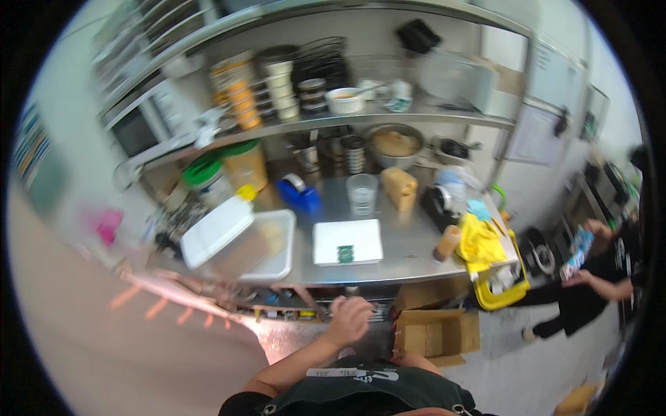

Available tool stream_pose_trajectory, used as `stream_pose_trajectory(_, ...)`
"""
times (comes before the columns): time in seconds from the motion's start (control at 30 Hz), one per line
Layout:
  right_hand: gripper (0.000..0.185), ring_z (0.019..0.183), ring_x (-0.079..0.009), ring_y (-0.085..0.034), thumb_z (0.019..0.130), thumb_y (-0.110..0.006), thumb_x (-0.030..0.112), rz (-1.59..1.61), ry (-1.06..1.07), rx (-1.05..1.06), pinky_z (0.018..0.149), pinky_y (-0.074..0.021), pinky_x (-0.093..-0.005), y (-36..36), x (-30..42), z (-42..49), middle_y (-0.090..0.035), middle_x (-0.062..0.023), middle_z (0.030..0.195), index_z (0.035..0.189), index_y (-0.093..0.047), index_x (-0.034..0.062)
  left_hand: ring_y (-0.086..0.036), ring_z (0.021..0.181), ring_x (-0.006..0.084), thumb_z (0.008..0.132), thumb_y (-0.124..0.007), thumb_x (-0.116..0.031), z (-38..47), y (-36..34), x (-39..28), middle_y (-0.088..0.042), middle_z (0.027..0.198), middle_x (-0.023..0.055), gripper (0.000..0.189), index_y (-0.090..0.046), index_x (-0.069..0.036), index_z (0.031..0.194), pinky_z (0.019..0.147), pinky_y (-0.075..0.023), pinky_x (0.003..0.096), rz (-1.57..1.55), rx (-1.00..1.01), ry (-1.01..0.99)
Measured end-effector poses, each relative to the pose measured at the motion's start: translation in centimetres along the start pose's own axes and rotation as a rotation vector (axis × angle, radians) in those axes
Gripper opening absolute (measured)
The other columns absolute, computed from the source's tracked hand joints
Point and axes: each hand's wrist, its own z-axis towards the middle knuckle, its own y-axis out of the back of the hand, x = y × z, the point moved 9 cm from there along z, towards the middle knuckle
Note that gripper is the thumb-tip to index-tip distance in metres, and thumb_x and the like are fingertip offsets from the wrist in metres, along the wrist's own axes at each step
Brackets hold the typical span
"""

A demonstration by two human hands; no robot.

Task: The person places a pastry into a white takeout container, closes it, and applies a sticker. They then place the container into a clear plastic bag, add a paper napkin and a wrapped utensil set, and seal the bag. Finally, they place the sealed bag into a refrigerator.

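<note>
My left hand (351, 318) is raised in front of the steel counter's front edge, fingers loosely bent and slightly blurred, with nothing visible in it. Low by my dark apron (416, 390), only a small part of my right hand (398, 358) shows. It is beside the near left corner of an open cardboard box (434, 335); whether it touches the box is unclear. On the steel counter (343, 274) before me lies a white carton (347, 240) with a green mark. Behind it stand clear plastic cups (362, 195) and a blue tape dispenser (299, 195).
Left on the counter are a white lidded tub (218, 231) and a translucent tray (281, 249). A sauce bottle (447, 243) and yellow cloth (481, 242) lie right, above a yellow bin (502, 296). A shelf (322, 124) spans overhead. Another person (598, 281) holds a blue packet at right.
</note>
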Motion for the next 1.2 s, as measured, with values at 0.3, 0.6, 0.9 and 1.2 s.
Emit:
stream_pose_trajectory(0.3,0.043,0.096,-0.023,-0.065,0.093,-0.058,0.044,-0.381,0.128,0.562,0.086,-0.0504,-0.0357,-1.6,9.9,1.7,-0.07,-0.0097,0.105,0.122,-0.064,0.0127,-0.051,0.119,0.0255,0.072,-0.065,-0.009,-11.8,5.3,-2.1,-0.058,0.122,0.0033,0.027,-0.065,-0.018,0.098,0.099,-0.0321,0.051,0.122,0.013,0.403)
stream_pose_trajectory(0.6,0.017,0.088,-0.0123,-0.062,0.092,-0.066,0.018,-0.161,0.983,0.066,0.08,-0.0489,-0.0276,12.9,51.0,-10.9,-0.068,-0.0038,0.094,0.099,-0.069,0.0026,-0.057,0.106,0.0295,0.07,-0.066,-0.002,-25.1,16.3,4.3,-0.064,0.106,0.0045,0.023,-0.066,-0.014,0.089,0.093,-0.0399,0.0431,0.159,-0.324,0.78)
stream_pose_trajectory(0.9,0.025,0.072,-0.0132,-0.058,0.092,-0.063,0.026,-0.324,1.232,-0.671,0.069,-0.0474,-0.0284,16.3,79.8,-3.5,-0.066,-0.0065,0.078,0.1,-0.067,0.0025,-0.06,0.095,0.0298,0.07,-0.062,0.003,-27.8,28.9,11.6,-0.065,0.1,0.0077,0.022,-0.066,-0.009,0.089,0.084,-0.0458,0.0406,0.145,-0.391,0.744)
stream_pose_trajectory(1.2,0.038,0.112,-0.0348,-0.06,0.092,-0.057,0.043,-0.592,1.308,-1.341,0.092,-0.0491,-0.0459,21.0,106.4,2.4,-0.06,-0.0175,0.12,0.123,-0.062,0.0207,-0.064,0.087,0.0289,0.076,-0.058,0.01,-31.3,34.3,15.5,-0.067,0.088,0.0117,0.019,-0.067,-0.005,0.084,0.08,-0.0489,0.0354,0.153,-0.549,0.969)
